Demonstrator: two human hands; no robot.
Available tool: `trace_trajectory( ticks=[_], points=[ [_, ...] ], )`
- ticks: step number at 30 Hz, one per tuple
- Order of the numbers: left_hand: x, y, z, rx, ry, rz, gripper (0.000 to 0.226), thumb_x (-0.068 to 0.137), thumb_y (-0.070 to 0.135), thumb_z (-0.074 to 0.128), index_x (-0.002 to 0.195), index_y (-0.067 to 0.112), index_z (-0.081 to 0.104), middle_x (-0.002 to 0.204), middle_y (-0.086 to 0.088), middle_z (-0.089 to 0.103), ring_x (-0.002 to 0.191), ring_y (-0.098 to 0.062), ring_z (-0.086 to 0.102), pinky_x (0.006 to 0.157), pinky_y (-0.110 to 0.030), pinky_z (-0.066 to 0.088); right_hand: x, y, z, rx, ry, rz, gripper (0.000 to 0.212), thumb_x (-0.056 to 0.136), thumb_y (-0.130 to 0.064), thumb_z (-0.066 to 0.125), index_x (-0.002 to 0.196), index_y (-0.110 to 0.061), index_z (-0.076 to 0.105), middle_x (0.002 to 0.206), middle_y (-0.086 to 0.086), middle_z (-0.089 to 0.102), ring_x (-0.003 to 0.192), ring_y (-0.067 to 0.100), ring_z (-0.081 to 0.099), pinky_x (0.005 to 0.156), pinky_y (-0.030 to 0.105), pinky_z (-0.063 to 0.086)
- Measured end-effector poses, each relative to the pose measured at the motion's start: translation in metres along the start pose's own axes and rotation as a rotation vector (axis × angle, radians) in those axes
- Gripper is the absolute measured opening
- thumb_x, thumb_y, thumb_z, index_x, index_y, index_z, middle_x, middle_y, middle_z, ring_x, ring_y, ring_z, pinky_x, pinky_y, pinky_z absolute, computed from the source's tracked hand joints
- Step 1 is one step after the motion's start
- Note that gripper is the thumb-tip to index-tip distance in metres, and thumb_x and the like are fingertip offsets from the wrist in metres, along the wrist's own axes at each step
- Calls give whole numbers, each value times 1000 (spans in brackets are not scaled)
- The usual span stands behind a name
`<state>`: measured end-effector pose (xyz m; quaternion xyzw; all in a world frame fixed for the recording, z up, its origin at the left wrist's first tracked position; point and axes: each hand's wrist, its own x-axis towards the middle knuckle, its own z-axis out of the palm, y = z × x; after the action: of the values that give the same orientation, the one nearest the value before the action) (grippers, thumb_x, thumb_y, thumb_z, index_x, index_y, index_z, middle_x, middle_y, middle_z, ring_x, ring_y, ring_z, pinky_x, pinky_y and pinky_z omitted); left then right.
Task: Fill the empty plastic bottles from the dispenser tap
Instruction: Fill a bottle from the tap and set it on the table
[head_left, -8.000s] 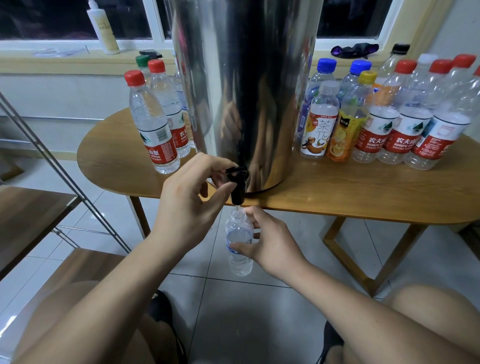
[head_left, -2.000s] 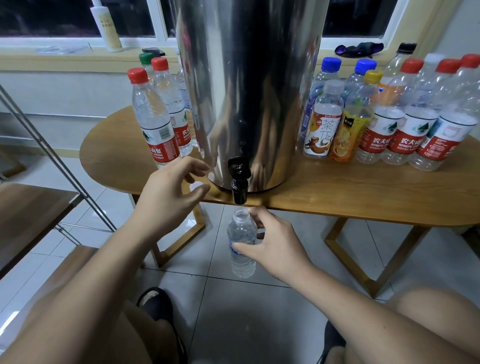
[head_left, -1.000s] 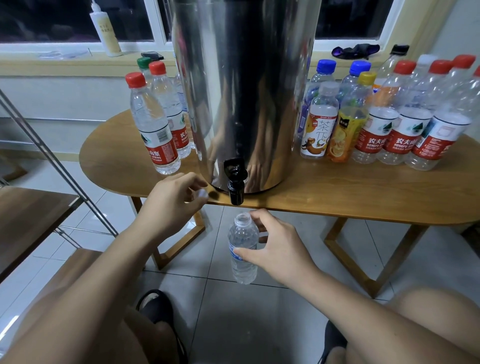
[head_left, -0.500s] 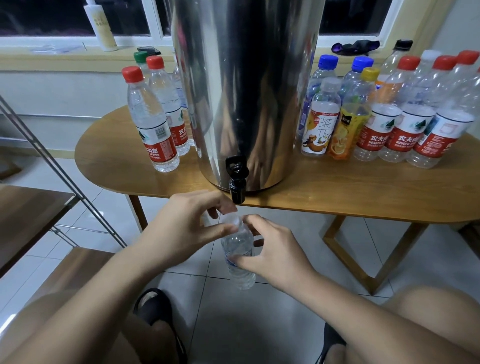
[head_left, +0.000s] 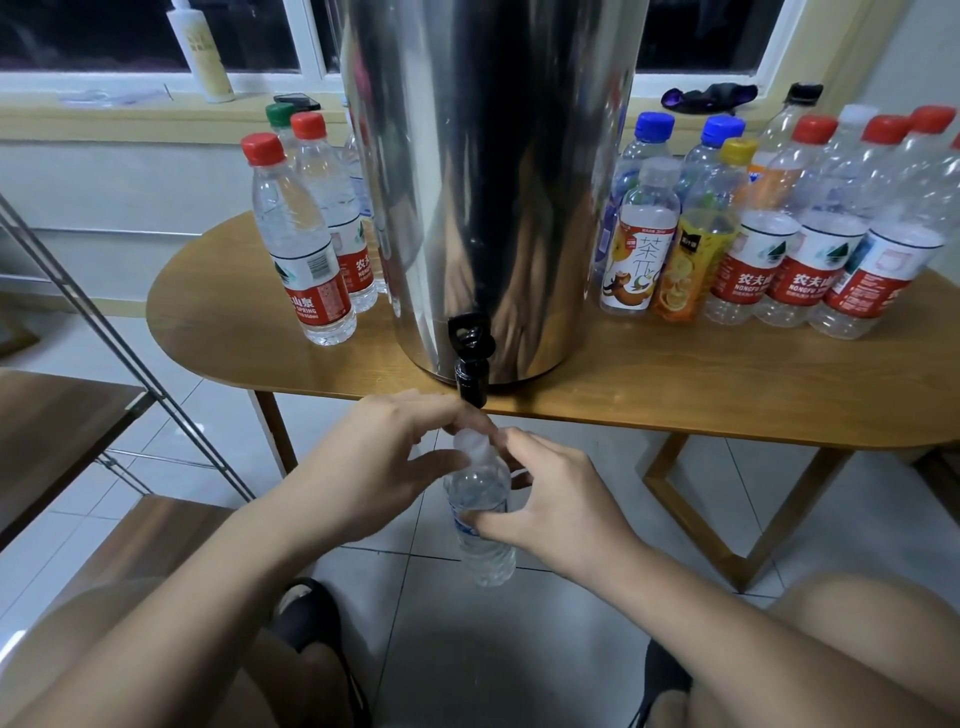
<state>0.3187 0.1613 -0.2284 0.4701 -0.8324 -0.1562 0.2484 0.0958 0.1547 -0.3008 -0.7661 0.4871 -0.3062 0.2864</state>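
left grip (head_left: 374, 467) pinching cap (head_left: 472, 445), right grip (head_left: 556, 501) round bottle (head_left: 488, 556)

Dim indoor light, wide-angle edge distortion

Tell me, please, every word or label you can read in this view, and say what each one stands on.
"山泉" over "SPRING": front left bottle, red label.
"农夫": red label of the bottle behind it.
"茶π": tea bottle, label.
"农夫" over "NONGFU": red-labelled bottle right of the juice bottle.
Too blurred to read: juice bottle's label, held bottle label, windowsill bottle.
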Motion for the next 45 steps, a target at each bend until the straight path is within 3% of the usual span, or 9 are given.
trace_trajectory(
  ticks=[4, 9, 14, 18, 24, 30, 35, 39, 45],
  points=[
    [-1, 4, 2, 2, 16, -11, 34, 91, 49, 83, 121, 38, 71, 114, 26, 71, 104, 0, 65, 80, -16, 48, -1, 1, -2, -27, -19, -22, 64, 73, -51, 90, 130, -39, 65, 115, -19, 69, 105, 8, 67, 86, 38, 60],
    [0, 4, 8, 161, 123, -44, 52, 80, 81, 69, 101, 35, 72, 94, 22, 59, 87, -2, 62, 68, -28, 54, -1, 0, -2, -71, -60, -48, 53, 74, -52, 87, 118, -34, 65, 107, -11, 68, 98, 14, 65, 82, 43, 57],
    [2, 1, 7, 56, 15, -32, 40, 85, 71, 67, 103, 37, 76, 94, 21, 63, 90, 2, 60, 73, -17, 46, -1, 0, -2, -65, -80, -38, 51, 73, -51, 89, 115, -34, 66, 103, -12, 67, 96, 13, 65, 81, 43, 57],
    [1, 2, 4, 38, -43, -27, 24, 90, 35, 87, 112, 39, 76, 103, 20, 70, 97, 3, 61, 78, -17, 47, -2, 0, -5, -79, -79, -36, 51, 74, -51, 89, 118, -37, 67, 104, -14, 67, 98, 12, 65, 81, 41, 57],
    [-1, 0, 3, 103, 73, -55, 45, 83, 75, 70, 93, 31, 69, 85, 19, 65, 81, -3, 64, 67, -26, 53, 0, -4, -7, -71, -80, -42, 51, 73, -49, 88, 117, -37, 66, 106, -14, 67, 98, 10, 65, 83, 42, 57],
    [2, 2, 6, 124, 18, -20, 25, 94, 54, 72, 105, 31, 72, 95, 21, 61, 89, 5, 56, 75, -13, 42, 0, -4, -8, -78, -55, -37, 43, 73, -47, 88, 107, -32, 66, 99, -11, 66, 92, 13, 64, 77, 42, 56],
    [2, 4, 7, 89, -10, 0, 23, 96, 26, 83, 116, 31, 74, 105, 21, 65, 96, -6, 64, 82, -33, 56, -4, -5, -13, -73, -47, -34, 43, 72, -49, 87, 107, -31, 67, 100, -11, 67, 92, 13, 65, 76, 42, 56],
    [1, 6, 4, 49, 21, 45, 19, 98, 30, 80, 116, 32, 76, 107, 21, 69, 98, -3, 67, 84, -33, 57, -4, -7, -18, -33, -44, -17, 41, 71, -47, 87, 102, -28, 67, 98, -8, 68, 91, 15, 66, 77, 44, 57],
    [-4, 2, -1, -103, 129, -22, 21, 96, 41, 81, 114, 33, 77, 111, 17, 78, 105, -13, 74, 83, -34, 58, -7, -19, -37, 26, -8, -53, 60, 75, -39, 93, 130, -38, 69, 115, -19, 72, 108, 8, 67, 86, 29, 57]
  ],
)
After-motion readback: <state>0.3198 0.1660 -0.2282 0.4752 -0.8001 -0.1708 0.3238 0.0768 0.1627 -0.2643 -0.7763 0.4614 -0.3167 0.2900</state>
